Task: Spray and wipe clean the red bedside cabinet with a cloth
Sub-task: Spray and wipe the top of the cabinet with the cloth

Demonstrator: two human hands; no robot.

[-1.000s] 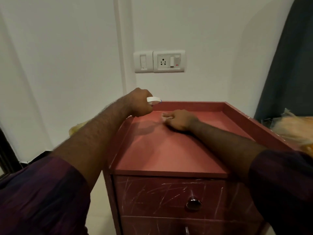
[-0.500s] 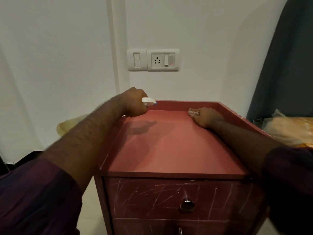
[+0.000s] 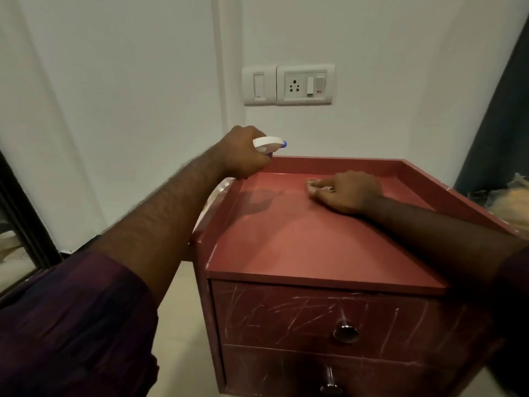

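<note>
Head view, contents by descending size.

1. White wall [image 3: 128, 81], filling the background behind everything else.
2. Red bedside cabinet [image 3: 300, 239], standing against the wall, centre to right of frame. Its top is a flat panel with a raised lip on the left, back and right sides, and the front edge is open.
3. Pale floor [image 3: 177, 325], to the left of the cabinet.
4. Dark purple sleeve [image 3: 71, 325] on the left forearm, at lower left.
5. Dark curtain [image 3: 503, 124], along the right edge of the frame.
6. Top drawer [image 3: 286, 316], its front heavily scratched, with a lower drawer [image 3: 272, 371] beneath it.
7. Socket plate [image 3: 305, 84], white, on the wall above the cabinet, with a single switch plate [image 3: 259, 85] just beside it on the left.
8. Right hand [image 3: 347, 191], palm down on the cabinet top near the back lip, fingers laid fairly flat and pointing left.
9. Left hand [image 3: 243, 153], raised over the back left corner of the cabinet, fingers wrapped round the spray bottle.
10. Round metal knob [image 3: 345, 333], on the top drawer.
11. Spray bottle [image 3: 267, 143], of which only the white head and blue nozzle show past the fist, aimed right over the top panel.
12. Cloth [image 3: 316, 186], a small pale pinkish patch under the right fingertips, touching the top. It is too small to make out further.
</note>
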